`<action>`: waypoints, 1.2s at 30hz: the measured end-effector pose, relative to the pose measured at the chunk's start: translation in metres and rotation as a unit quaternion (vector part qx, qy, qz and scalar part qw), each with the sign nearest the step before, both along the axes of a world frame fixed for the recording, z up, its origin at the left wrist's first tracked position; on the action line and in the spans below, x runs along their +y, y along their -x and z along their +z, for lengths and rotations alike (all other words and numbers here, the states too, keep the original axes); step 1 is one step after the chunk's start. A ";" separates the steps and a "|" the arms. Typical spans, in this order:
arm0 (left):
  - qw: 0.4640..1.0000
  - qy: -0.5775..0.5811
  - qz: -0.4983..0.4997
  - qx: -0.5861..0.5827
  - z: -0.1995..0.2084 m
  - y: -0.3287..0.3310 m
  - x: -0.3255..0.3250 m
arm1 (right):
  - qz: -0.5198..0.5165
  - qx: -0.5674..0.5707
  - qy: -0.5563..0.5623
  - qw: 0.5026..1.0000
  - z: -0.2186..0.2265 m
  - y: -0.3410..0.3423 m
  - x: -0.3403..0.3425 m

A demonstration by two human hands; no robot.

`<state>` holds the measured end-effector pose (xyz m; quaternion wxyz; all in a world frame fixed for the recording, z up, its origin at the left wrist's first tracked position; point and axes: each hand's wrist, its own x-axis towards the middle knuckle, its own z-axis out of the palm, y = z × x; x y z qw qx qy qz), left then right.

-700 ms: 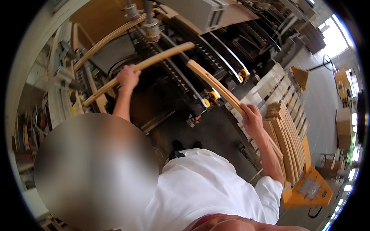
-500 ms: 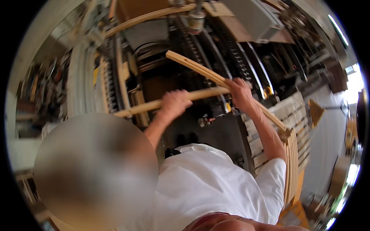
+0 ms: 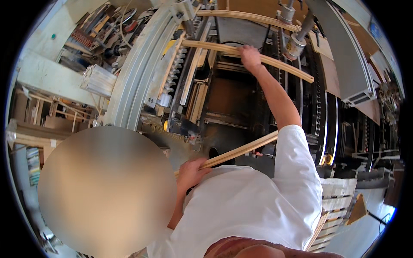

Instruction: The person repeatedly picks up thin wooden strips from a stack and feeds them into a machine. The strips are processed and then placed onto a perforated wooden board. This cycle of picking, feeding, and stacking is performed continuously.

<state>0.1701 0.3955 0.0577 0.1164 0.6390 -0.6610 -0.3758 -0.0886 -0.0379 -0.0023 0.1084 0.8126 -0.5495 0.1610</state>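
Observation:
My left hand (image 3: 190, 174), close to my waist, is wrapped round a long pale wooden strip (image 3: 241, 150). That strip slants up to the right in front of my white shirt, and its far end passes behind my right arm. Reaching well forward, my right hand (image 3: 250, 59) grips a second wooden strip (image 3: 287, 67) from above. This one spans the machine's dark toothed rails, its left end at the inner side of the grey metal beam (image 3: 134, 81). A large blurred disc hides the lower left, including part of the left strip.
Farther back, another wooden strip (image 3: 241, 16) crosses the machine below metal cylinders (image 3: 295, 46). A grey panel (image 3: 350, 51) stands at the right. A slatted pallet (image 3: 337, 191) lies by my right side, with stacked strips (image 3: 317, 230) next to it. Shelves of scrap line the left.
My right hand has moved forward, and its strip now lies across the rails. My left hand has drawn its strip back toward my waist. The view has turned toward the left.

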 end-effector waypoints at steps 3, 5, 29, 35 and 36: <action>0.997 -0.004 0.080 -0.006 -0.007 -0.011 0.025 | -0.076 -0.019 0.029 0.996 -0.013 0.030 -0.034; 0.992 0.006 0.128 0.002 -0.005 -0.011 0.038 | -0.060 -0.038 0.036 0.997 -0.008 0.035 -0.036; 0.964 -0.009 0.264 -0.021 0.029 -0.009 0.075 | -0.067 -0.015 0.050 0.996 -0.007 0.031 -0.036; 0.910 0.035 0.410 0.047 0.082 -0.040 0.144 | -0.095 0.002 0.014 0.995 0.002 0.008 -0.031; 0.898 0.050 0.432 0.063 0.092 -0.044 0.156 | -0.099 0.018 0.018 0.995 0.003 0.007 -0.037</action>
